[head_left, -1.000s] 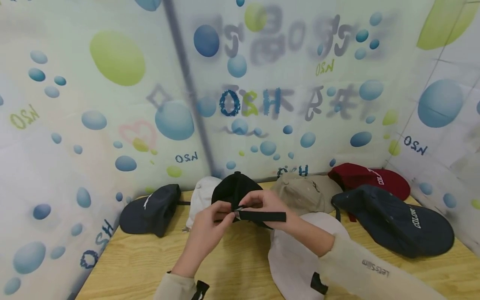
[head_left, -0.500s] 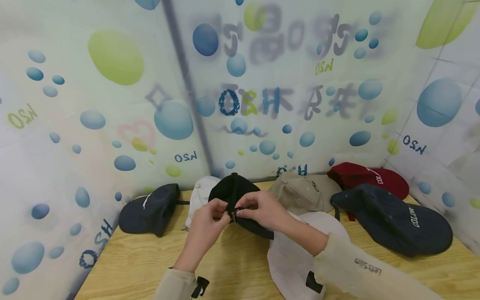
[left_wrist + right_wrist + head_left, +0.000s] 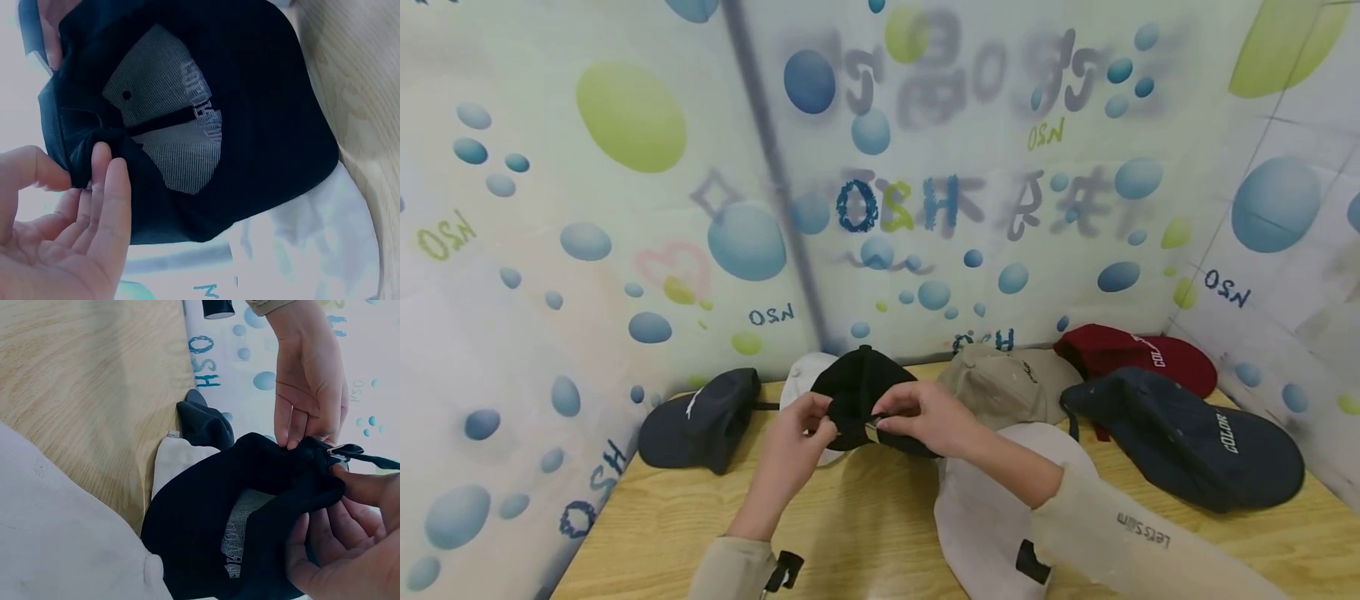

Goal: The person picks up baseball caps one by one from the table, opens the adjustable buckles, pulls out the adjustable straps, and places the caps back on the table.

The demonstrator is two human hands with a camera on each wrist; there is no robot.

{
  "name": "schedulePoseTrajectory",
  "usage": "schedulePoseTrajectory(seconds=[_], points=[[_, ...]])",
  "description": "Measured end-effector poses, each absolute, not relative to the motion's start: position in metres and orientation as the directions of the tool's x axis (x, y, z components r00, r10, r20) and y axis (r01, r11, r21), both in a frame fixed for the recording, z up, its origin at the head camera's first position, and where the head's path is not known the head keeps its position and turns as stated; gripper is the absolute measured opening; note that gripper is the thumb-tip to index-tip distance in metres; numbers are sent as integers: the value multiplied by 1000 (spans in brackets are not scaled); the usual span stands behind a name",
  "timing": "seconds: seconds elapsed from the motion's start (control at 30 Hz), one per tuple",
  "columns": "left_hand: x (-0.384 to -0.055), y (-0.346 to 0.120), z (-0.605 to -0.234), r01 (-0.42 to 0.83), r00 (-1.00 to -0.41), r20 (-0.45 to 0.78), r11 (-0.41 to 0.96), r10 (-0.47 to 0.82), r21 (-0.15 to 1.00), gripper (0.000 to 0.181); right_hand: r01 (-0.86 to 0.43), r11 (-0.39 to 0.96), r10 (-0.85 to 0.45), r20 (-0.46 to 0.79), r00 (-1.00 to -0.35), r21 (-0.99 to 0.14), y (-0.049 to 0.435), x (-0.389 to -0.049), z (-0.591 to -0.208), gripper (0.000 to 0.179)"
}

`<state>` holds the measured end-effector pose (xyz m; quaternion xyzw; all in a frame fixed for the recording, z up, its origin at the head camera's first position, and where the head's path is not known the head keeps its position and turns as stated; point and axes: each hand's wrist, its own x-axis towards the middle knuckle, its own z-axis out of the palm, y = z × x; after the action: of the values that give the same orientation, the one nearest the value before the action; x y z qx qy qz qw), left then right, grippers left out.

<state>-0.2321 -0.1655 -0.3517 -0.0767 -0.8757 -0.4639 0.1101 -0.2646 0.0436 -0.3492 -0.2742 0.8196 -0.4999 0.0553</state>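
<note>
A black baseball cap [image 3: 853, 383] is held up over the table with its back opening towards me. My left hand [image 3: 793, 446] pinches the left side of its rear edge between thumb and fingers. My right hand [image 3: 932, 417] grips the other side, by the metal buckle [image 3: 872, 431] of the adjusting strap. The right wrist view shows the strap's dark loose end [image 3: 378, 460] sticking out beside the thumb. Lighter mesh-like lining [image 3: 162, 106] and the back of raised lettering show inside the crown in the left wrist view.
A dark navy cap [image 3: 700, 421] lies left, and a white cap [image 3: 801, 375] sits behind the black one. Right of it are a beige cap [image 3: 1015, 383], a pale cap [image 3: 981, 517], a red cap [image 3: 1138, 358] and a navy cap [image 3: 1187, 442]. A printed curtain [image 3: 625, 250] hangs behind the table [image 3: 865, 533].
The strap end that stretched right across my right hand is no longer visible there. My left hand has moved left, away from the buckle, widening the gap between my hands.
</note>
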Motion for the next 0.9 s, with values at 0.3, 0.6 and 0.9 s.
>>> schedulePoseTrajectory(seconds=[0.3, 0.6, 0.9], points=[[-225, -164, -349, 204, -978, 201, 504, 61, 839, 21, -372, 368, -463, 179, -868, -852, 39, -266, -349, 10], [-223, -155, -348, 221, -974, 207, 539, 88, 813, 22, -373, 359, -454, 189, -871, -856, 37, -268, -349, 12], [-226, -157, -353, 251, -965, 251, 553, 77, 795, 13, -366, 351, -453, 186, -872, -862, 38, -267, -350, 12]])
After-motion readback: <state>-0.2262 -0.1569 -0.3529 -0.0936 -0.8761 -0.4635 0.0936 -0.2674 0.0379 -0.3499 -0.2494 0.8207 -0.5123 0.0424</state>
